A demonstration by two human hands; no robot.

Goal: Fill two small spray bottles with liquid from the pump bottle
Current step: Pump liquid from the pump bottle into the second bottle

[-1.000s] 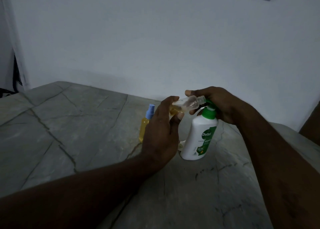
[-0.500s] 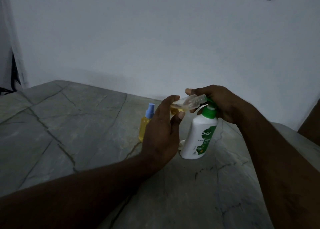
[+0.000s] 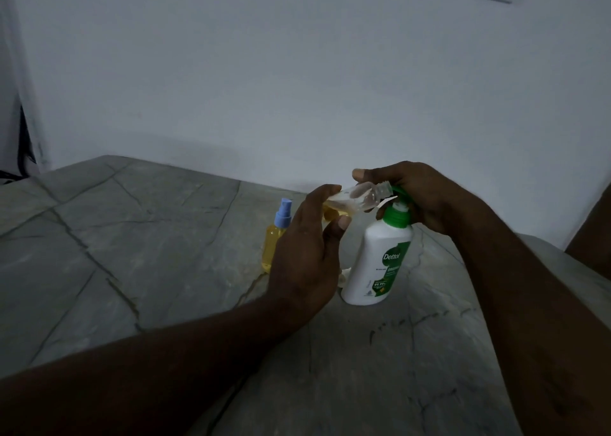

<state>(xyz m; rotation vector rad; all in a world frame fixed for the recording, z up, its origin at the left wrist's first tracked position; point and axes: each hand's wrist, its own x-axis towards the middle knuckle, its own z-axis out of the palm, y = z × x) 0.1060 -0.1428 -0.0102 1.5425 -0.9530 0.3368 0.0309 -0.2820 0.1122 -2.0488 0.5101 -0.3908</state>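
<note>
Head view, filling of the second bottle. The left hand (image 3: 304, 254) pinches the open spray bottle (image 3: 360, 197) between thumb and fingertips, holding it in the air, tipped almost flat, with its bare threaded neck turned toward the pump head; a little yellow liquid lies in its lower side. The right hand (image 3: 423, 197) is curled over the green pump head of the pump bottle (image 3: 380, 263), which stands on the stone tabletop (image 3: 132, 237); the white spout shows just below the neck, though whether it lines up with the mouth cannot be told. The capped spray bottle (image 3: 276, 237) – blue top on, yellow to the shoulder – stands upright behind the left hand, apparently done. A small white piece (image 3: 345, 275) lies at the pump bottle's foot; what it is cannot be made out.

Risks, as judged: a narrow mouth held against a broad spout invites liquid down the outside and onto the stone; so flat a tilt could let the contents run back out; a hard press on the pump head – with only one hand steadying it from above – could tip the tall bottle; wet fingers would loosen the pinch.
</note>
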